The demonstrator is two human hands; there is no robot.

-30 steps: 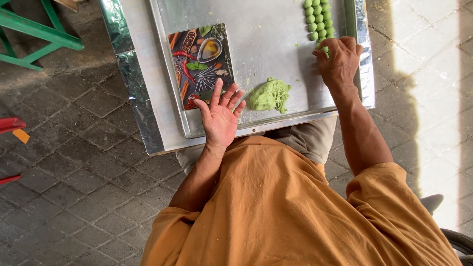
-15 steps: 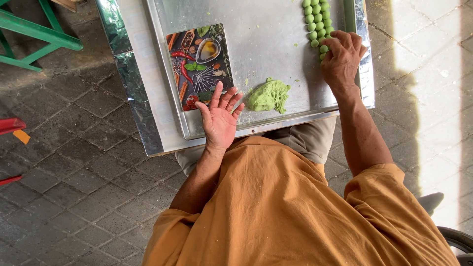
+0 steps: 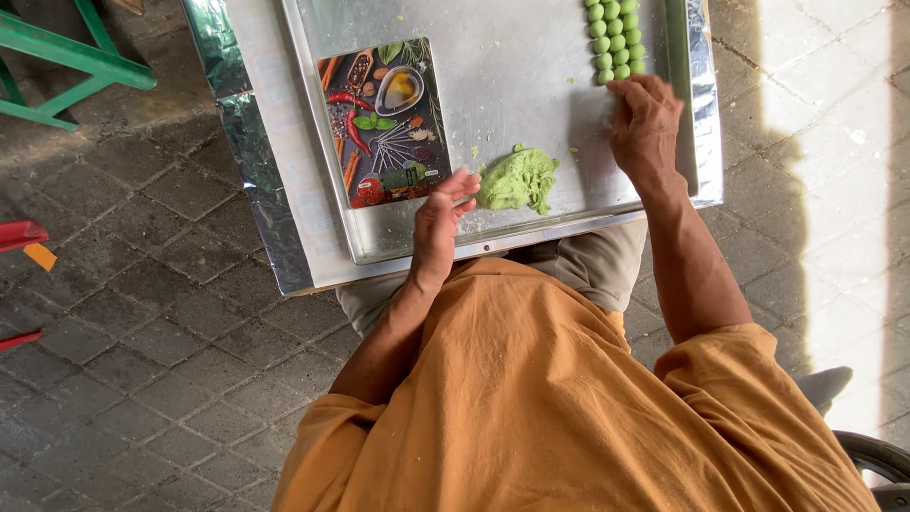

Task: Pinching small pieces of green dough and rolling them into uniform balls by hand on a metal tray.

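Both hands hover over the metal tray (image 3: pixel 531 57) on the foil-edged tabletop (image 3: pixel 275 171) above grey paving (image 3: pixel 142 313): left hand (image 3: pixel 438 220) loosely open and empty beside the green dough lump (image 3: pixel 518 179), right hand (image 3: pixel 645 123) with fingers curled at the near end of the rows of green dough balls (image 3: pixel 614 40), its grip hidden.

Metal tray (image 3: pixel 531 57) and rows of green balls (image 3: pixel 614 38) cut off at top edge, right hand (image 3: pixel 646 128) fingertips curled out of sight

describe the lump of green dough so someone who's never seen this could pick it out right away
Start at the large metal tray resting across the person's lap. Near its front edge, between the left hand and the right hand, lies the green dough lump. It is one ragged, unshaped mass, unlike the small green balls lined in neat rows at the far right, and plain beside the picture-printed board.
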